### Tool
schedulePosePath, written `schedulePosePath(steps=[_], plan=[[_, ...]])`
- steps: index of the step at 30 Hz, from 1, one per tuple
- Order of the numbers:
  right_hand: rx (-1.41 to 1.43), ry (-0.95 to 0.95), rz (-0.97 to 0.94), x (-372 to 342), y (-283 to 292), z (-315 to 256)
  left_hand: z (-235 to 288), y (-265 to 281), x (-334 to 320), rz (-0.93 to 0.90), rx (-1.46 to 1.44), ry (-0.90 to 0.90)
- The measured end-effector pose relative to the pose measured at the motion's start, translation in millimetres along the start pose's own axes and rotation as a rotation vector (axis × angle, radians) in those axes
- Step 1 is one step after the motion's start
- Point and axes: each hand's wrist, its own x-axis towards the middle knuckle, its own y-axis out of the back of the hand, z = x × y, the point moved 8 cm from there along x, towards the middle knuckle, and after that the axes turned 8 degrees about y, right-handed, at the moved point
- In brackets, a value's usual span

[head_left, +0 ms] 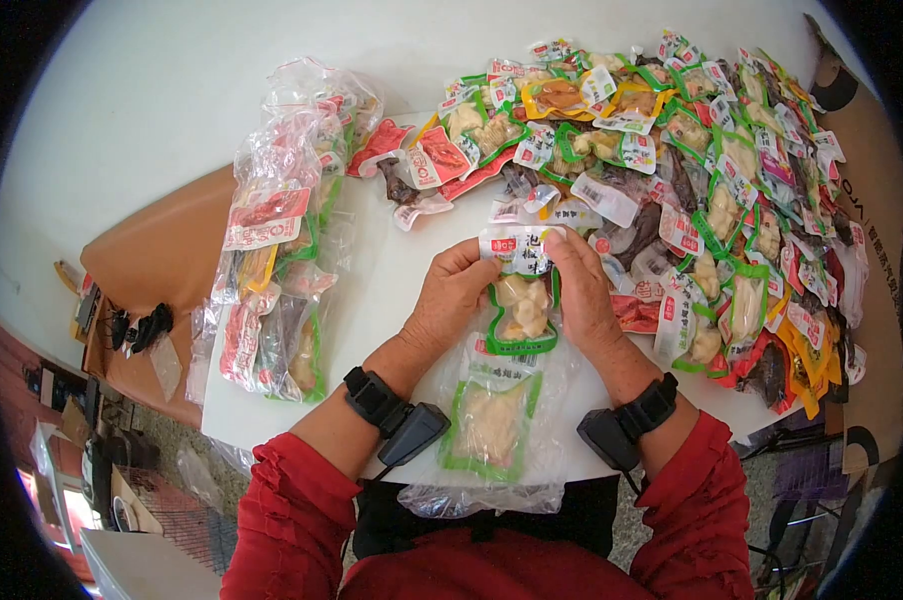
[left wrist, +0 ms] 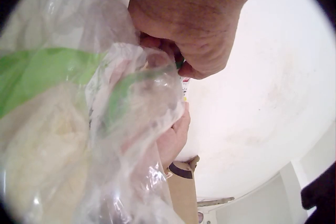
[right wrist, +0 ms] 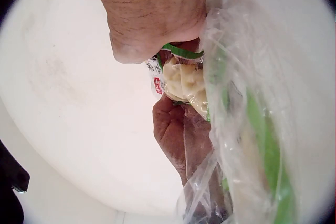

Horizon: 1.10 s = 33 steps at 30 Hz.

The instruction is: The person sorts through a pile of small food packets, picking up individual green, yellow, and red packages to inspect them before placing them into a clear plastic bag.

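Note:
Both hands hold one sealed snack packet [head_left: 522, 305], green-edged with pale chunks showing through its clear front. My left hand [head_left: 450, 300] pinches its upper left corner, and my right hand [head_left: 584, 295] grips the upper right. Below it, toward my body, lies a clear plastic bag [head_left: 547, 420] with another green-edged packet [head_left: 490, 425] inside. In the right wrist view the held packet [right wrist: 184, 79] shows between the two hands, beside the crinkled clear bag [right wrist: 252, 129]. The left wrist view has the bag [left wrist: 142, 108] covering most of the packet.
A large heap of mixed snack packets [head_left: 722, 215] covers the right and back of the white table [head_left: 372, 280]. Filled clear bags [head_left: 282, 240] lie along its left side. A brown padded seat [head_left: 157, 250] stands left, and a cardboard box [head_left: 877, 230] stands right.

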Motion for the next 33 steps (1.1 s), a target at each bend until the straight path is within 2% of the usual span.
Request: schedulePosePath(steps=[7,10,12,13,14,15,16,17,18,20,21,23,24,26,27,29,31,33], plan=[[0.051,-0.033,-0.01,0,-2,4,0,1,0,0.005,0.025,0.006],[-0.01,0.03,-0.002,5,4,11,0,2,1,0.007,0.011,0.009],[-0.312,0.096,-0.059,11,8,6,0,4,2,0.013,-0.013,0.017],[-0.311,0.095,-0.059,11,11,1,5,6,2,0.009,0.128,-0.014],[-0.45,0.126,-0.047,12,15,-9,10,7,2,0.005,0.269,-0.045],[-0.589,0.156,-0.036,13,18,-19,13,8,2,0.004,0.269,-0.044],[-0.59,0.155,-0.035,17,22,-15,15,5,2,-0.024,0.396,-0.059],[-0.455,0.205,0.085,21,33,-13,16,2,0,-0.051,0.523,-0.074],[-0.317,0.255,0.205,21,40,-20,15,6,0,-0.052,0.523,-0.074],[-0.316,0.186,0.229,20,48,-27,7,2,-2,-0.186,0.677,-0.078],[-0.221,0.178,0.272,22,53,-26,8,1,-3,-0.189,0.678,-0.079],[-0.053,0.138,0.281,24,58,-20,19,-8,-8,-0.282,0.541,-0.187],[-0.054,0.14,0.284,23,58,-20,24,-13,-11,-0.285,0.541,-0.189],[0.027,0.02,0.096,23,40,-8,59,-17,-26,-0.093,0.667,-0.489],[0.042,-0.006,0.054,23,36,-4,63,-18,-27,-0.091,0.668,-0.491],[0.067,-0.019,0.046,23,30,0,86,-24,-46,0.123,0.993,-0.863],[0.093,-0.037,0.039,21,25,0,89,-23,-46,0.141,1.034,-0.867],[0.155,-0.108,-0.11,16,13,-3,89,-21,-45,0.157,1.074,-0.873]])
